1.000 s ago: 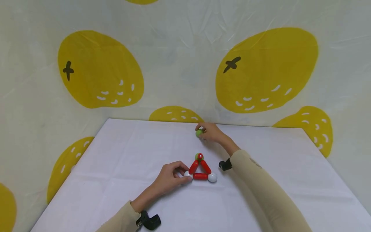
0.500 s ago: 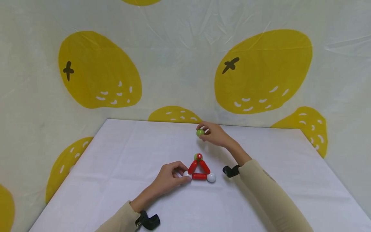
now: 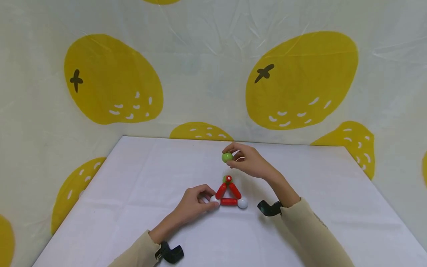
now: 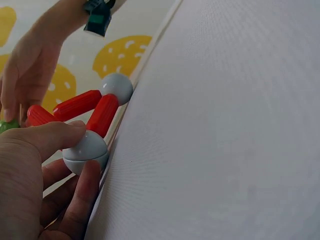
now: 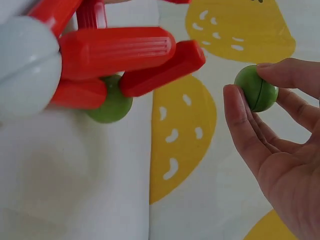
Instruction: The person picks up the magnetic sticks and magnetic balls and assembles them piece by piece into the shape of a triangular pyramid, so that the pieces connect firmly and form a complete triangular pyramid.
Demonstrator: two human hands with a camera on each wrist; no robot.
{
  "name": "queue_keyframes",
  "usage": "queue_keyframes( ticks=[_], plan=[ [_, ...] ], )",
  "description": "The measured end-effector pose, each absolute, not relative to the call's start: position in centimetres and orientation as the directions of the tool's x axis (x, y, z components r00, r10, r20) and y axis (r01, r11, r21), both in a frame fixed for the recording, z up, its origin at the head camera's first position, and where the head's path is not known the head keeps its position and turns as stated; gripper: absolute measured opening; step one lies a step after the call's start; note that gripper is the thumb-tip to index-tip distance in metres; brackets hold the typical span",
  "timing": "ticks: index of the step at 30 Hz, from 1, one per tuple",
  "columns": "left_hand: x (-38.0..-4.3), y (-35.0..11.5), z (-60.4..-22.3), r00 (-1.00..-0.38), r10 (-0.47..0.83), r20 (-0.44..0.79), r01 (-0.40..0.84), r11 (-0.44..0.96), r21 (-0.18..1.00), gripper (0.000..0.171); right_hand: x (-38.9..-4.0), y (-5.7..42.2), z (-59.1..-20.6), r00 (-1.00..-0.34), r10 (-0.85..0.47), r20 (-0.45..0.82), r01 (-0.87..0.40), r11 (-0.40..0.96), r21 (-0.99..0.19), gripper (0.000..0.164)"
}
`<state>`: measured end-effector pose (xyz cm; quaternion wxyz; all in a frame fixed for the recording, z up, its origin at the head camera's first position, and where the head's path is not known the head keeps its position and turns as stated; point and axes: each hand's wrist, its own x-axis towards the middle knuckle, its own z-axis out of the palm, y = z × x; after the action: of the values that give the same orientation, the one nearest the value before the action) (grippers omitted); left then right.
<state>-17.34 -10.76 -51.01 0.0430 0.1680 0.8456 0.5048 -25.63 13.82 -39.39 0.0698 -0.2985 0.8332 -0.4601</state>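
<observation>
A triangle of red rods (image 3: 229, 201) and balls stands on the white table. White balls (image 3: 242, 203) form its two near corners and a green ball (image 5: 111, 102) its far one. More red rods (image 5: 165, 70) rise from it in the right wrist view, with one rod end facing up at the far corner in the head view. My left hand (image 3: 195, 201) pinches the left white ball (image 4: 86, 149) between thumb and fingers. Behind the triangle, my right hand (image 3: 250, 160) holds a loose green ball (image 5: 257, 88) off the table, pinched by thumb and fingertips.
The white tabletop (image 3: 160, 167) ends at a back edge against a hanging cloth (image 3: 207, 74) printed with yellow fruit. A black wrist camera (image 3: 269, 208) sits on the right wrist, another black wrist camera (image 3: 170, 253) on the left.
My right hand has come up and nearer with the green ball, from the table's back toward the triangle's far corner. The left hand and the triangle have stayed in place.
</observation>
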Motion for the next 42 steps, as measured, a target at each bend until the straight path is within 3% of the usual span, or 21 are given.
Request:
queue_keyframes(
  ticks=[42],
  plan=[
    [-17.0,-10.6,-50.7,-0.944,0.318,0.091,0.233,0.445,0.865,0.025,-23.9,13.6,-40.5,-0.772,-0.620,0.143,-0.447,0.369,-0.815,0.028]
  ],
)
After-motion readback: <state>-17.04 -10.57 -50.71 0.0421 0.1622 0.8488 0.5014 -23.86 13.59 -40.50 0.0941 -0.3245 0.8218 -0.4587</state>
